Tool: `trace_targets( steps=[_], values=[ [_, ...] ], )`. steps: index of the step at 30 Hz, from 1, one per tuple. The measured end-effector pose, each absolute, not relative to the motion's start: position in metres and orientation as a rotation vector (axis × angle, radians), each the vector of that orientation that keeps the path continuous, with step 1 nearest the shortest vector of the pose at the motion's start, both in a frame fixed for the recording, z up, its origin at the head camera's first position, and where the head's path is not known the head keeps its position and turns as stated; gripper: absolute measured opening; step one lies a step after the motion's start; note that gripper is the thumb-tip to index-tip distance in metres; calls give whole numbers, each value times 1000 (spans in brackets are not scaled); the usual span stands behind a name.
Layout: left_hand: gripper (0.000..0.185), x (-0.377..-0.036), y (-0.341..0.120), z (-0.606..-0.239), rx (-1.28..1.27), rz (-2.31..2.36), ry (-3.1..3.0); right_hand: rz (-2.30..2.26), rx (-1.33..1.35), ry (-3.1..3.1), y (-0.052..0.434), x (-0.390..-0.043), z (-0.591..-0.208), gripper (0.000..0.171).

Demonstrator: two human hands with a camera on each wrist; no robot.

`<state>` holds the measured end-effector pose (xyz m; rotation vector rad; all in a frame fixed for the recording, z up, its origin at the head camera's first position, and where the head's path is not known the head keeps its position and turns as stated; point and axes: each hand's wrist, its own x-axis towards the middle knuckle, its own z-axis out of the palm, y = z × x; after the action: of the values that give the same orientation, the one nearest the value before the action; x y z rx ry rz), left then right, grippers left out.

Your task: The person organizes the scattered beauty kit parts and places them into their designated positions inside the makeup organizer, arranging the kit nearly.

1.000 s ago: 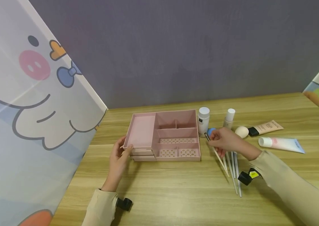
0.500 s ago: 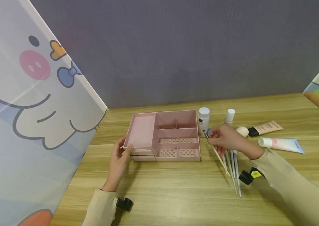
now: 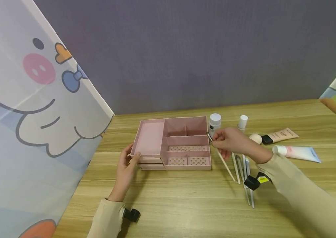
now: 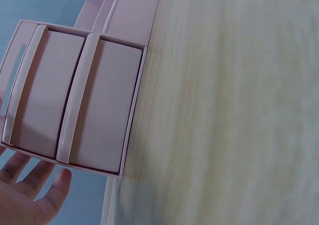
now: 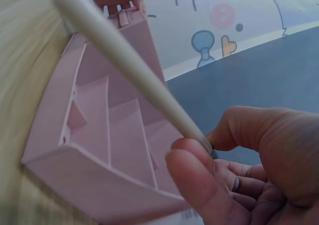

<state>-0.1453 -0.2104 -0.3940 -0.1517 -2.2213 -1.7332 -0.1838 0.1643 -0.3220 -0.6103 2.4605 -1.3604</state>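
Note:
In the head view my left hand [image 3: 126, 170] rests against the left side of a pink desk organizer [image 3: 148, 134], its thumb at the front corner. Two drawer fronts [image 4: 102, 103] face the left wrist view, with relaxed fingers [image 4: 35, 175] beside them. Between thumb and fingers, my right hand [image 3: 230, 142] pinches a thin makeup brush [image 3: 223, 161] near its dark upper end. That end is at the organizer's right wall, and the pale handle slants down toward the table. From the right wrist the brush handle [image 5: 132, 68] crosses in front of the open compartments [image 5: 92, 110].
Several makeup brushes [image 3: 246, 180] lie right of the organizer. A white bottle [image 3: 214, 123] stands at its right wall. Farther right are a white-capped bottle [image 3: 242, 122], a white egg-shaped sponge [image 3: 255, 138], a BB cream tube [image 3: 281, 135] and a white-blue tube [image 3: 300, 153].
My right hand has moved left and slightly away from me with the brush, from over the other brushes to the organizer's right wall. My left hand has stayed at the organizer.

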Motion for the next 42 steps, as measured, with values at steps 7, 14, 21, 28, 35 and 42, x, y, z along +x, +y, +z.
trace_targets(
  steps=[7, 14, 21, 28, 35, 42],
  values=[
    [43, -146, -211, -394, -156, -1722, -2226, -1359, -642, 2457, 151, -190, -313, 6],
    [43, -146, -211, -395, -167, -1711, -2229, -1418, -656, 2417, 140, -196, -310, 8],
    [43, -147, -212, -397, -144, -1711, -2232, -1482, -696, 2361, 127, -200, -313, 7],
    [44, -146, -211, -395, -112, -1788, -2228, -1539, -676, 2324, 110, -207, -316, 8],
    [44, -146, -211, -395, -122, -1782, -2234, -1544, -663, 2320, 97, -213, -317, 9],
    [44, -145, -211, -394, -120, -1792, -2227, -1580, -662, 2283, 82, -217, -316, 11]
  ],
)
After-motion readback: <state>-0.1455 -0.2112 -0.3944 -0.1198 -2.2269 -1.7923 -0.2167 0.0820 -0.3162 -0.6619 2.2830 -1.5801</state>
